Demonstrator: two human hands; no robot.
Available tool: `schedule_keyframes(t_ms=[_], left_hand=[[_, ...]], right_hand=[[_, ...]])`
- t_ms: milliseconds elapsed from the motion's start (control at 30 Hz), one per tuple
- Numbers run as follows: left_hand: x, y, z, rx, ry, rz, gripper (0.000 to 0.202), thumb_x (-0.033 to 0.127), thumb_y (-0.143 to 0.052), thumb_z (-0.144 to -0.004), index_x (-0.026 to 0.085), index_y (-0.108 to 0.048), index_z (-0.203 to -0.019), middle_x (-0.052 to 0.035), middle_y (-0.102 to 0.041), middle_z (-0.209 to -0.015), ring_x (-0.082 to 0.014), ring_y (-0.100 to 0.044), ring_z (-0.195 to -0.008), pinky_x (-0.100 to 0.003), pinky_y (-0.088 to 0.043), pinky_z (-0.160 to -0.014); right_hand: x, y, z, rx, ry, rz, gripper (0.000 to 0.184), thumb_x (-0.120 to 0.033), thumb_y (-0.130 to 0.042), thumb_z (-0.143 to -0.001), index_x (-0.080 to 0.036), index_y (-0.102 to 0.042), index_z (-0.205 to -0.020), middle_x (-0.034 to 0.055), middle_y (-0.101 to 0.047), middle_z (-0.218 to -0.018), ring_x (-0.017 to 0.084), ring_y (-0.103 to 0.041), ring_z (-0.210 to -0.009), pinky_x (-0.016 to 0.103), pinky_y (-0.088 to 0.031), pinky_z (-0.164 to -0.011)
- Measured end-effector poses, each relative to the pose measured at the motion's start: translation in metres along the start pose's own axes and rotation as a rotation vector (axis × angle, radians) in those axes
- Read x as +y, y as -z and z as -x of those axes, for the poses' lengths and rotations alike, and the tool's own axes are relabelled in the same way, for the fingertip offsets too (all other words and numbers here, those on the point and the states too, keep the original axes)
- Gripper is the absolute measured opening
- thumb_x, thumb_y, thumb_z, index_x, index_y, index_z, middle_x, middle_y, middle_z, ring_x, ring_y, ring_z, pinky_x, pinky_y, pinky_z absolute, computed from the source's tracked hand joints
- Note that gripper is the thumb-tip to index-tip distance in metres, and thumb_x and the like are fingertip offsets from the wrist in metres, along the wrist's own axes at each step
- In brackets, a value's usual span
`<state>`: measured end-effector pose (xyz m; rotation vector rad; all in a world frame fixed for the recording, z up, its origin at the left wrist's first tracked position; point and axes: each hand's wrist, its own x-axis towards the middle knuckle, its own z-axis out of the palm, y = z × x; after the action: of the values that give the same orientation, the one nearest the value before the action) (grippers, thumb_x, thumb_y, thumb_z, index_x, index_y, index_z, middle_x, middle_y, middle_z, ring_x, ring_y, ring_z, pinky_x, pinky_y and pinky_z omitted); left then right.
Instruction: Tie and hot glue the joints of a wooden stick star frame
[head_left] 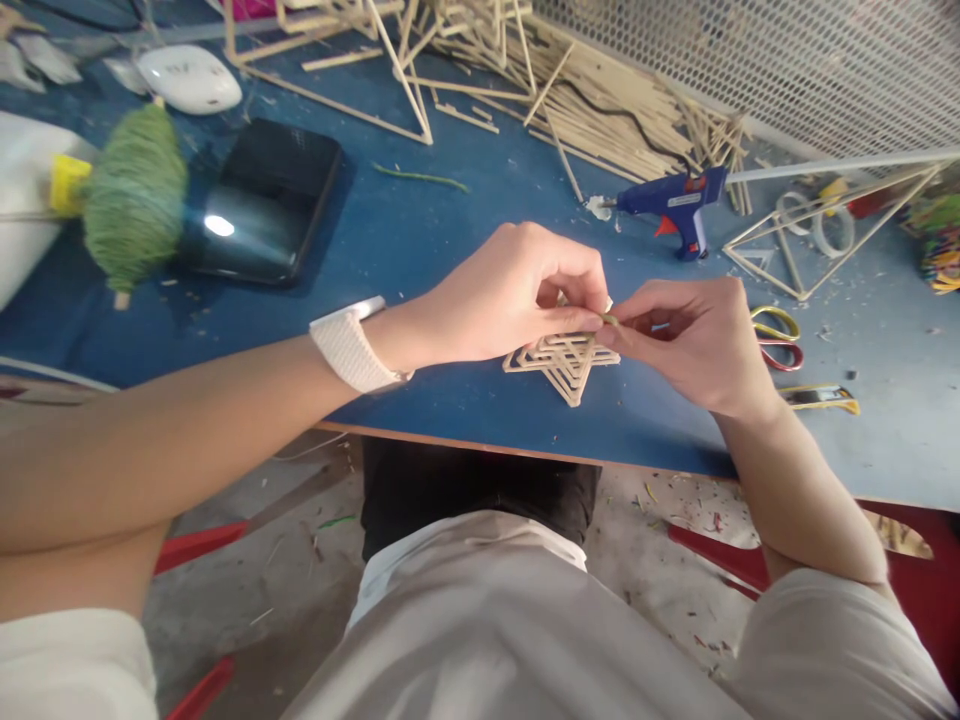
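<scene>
Above a star of thin wooden sticks (pixel 566 362), both of my hands meet with pinched fingertips. My left hand (pixel 536 285), with a pale watch band (pixel 354 350) on its wrist, holds a short bit of green string (pixel 611 320) between thumb and finger. My right hand (pixel 694 335) pinches the same string from the other side. Only a small piece of the string shows; the fingers hide the rest. The star lies partly under my hands, its upper points covered, and I cannot tell whether the string is tied to it.
A blue glue gun (pixel 679 205) lies beyond my right hand. Scissors (pixel 778 338) and a yellow cutter (pixel 821 398) rest to the right. Left stand a green yarn spindle (pixel 136 195), a black phone (pixel 266 200) and a white mouse (pixel 190 78). Stick frames (pixel 337 105) and loose sticks (pixel 637 115) lie behind.
</scene>
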<state>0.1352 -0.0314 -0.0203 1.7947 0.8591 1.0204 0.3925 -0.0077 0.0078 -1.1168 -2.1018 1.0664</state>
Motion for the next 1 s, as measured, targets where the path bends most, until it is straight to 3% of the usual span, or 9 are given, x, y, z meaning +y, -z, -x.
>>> schedule_keyframes(t_ms=[233, 467, 667, 867, 1000], left_hand=[[0.002, -0.001, 0.000, 0.012, 0.008, 0.023, 0.011, 0.020, -0.090, -0.101, 0.018, -0.081, -0.095, -0.0040, -0.085, -0.090, -0.0123, -0.077, -0.081, -0.024, -0.058, -0.076], [0.002, -0.002, 0.000, 0.028, 0.011, -0.021, 0.011, 0.025, -0.090, -0.102, 0.019, -0.083, -0.097, -0.0047, -0.086, -0.091, -0.0142, -0.079, -0.083, -0.025, -0.061, -0.078], [0.007, -0.002, -0.001, 0.050, 0.037, 0.021, 0.032, 0.045, -0.097, -0.100, 0.018, -0.081, -0.091, -0.0053, -0.084, -0.084, -0.0153, -0.078, -0.078, -0.027, -0.061, -0.073], [0.010, -0.001, 0.001, 0.060, 0.049, -0.049, 0.015, 0.029, -0.092, -0.099, 0.020, -0.083, -0.093, -0.0040, -0.085, -0.087, -0.0145, -0.078, -0.077, -0.025, -0.057, -0.070], [0.011, -0.002, 0.004, 0.071, 0.044, -0.124, 0.009, 0.028, -0.090, -0.099, 0.020, -0.086, -0.098, -0.0033, -0.085, -0.085, -0.0146, -0.078, -0.077, -0.024, -0.054, -0.070]], right_hand=[[-0.005, -0.005, 0.006, 0.085, 0.043, 0.092, 0.023, -0.042, -0.107, -0.085, -0.026, -0.091, -0.088, -0.0002, -0.078, -0.080, 0.012, -0.054, -0.063, 0.035, -0.041, -0.055], [-0.006, -0.014, 0.014, 0.170, 0.128, 0.240, 0.008, -0.027, -0.096, -0.094, -0.030, -0.089, -0.094, 0.0006, -0.079, -0.087, 0.016, -0.056, -0.062, 0.041, -0.050, -0.066], [-0.011, -0.021, 0.019, 0.239, 0.219, 0.355, 0.010, -0.024, -0.092, -0.096, -0.032, -0.086, -0.098, 0.0011, -0.080, -0.089, 0.017, -0.058, -0.060, 0.043, -0.050, -0.066], [-0.011, -0.030, 0.024, 0.311, 0.180, 0.341, 0.022, -0.023, -0.092, -0.094, -0.032, -0.074, -0.103, -0.0014, -0.082, -0.096, 0.020, -0.070, -0.063, 0.042, -0.052, -0.069], [-0.013, -0.033, 0.025, 0.323, 0.114, 0.290, 0.031, -0.023, -0.094, -0.090, -0.031, -0.068, -0.104, -0.0008, -0.083, -0.103, 0.018, -0.069, -0.061, 0.039, -0.049, -0.062]])
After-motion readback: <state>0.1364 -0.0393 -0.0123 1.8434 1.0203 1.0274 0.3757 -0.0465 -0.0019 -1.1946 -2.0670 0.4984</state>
